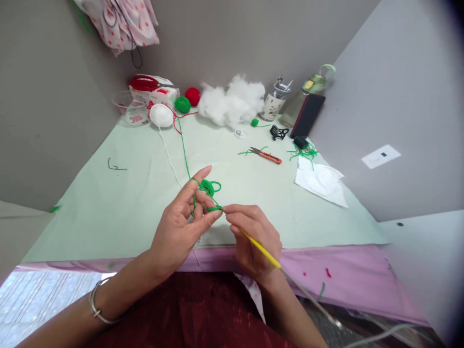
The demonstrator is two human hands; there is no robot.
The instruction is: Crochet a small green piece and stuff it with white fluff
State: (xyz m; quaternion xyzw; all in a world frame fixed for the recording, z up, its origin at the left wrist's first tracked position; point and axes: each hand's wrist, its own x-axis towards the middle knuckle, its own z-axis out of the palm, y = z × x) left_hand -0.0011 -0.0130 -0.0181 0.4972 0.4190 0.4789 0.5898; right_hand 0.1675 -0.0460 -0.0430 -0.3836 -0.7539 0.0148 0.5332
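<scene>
My left hand point(181, 217) pinches a small strip of green crochet work point(213, 208) between thumb and fingers. Green yarn point(185, 157) loops over its raised index finger and runs back to a green yarn ball point(182, 105). Loose green loops point(209, 186) sit just behind the fingers. In my right hand point(255, 237) is a crochet hook with a yellow handle point(261, 249), held like a pencil. The hook's tip meets the green work at the left fingertips; fingers and yarn partly hide it.
A white yarn ball point(161, 115), a red ball point(192, 96) and white stuffing point(232, 102) lie at the back. Orange thread snips point(266, 155), a black hair clip point(279, 132), green scraps point(303, 151) and white paper point(319, 180) are to the right. A phone point(308, 116) leans against a bottle point(295, 108).
</scene>
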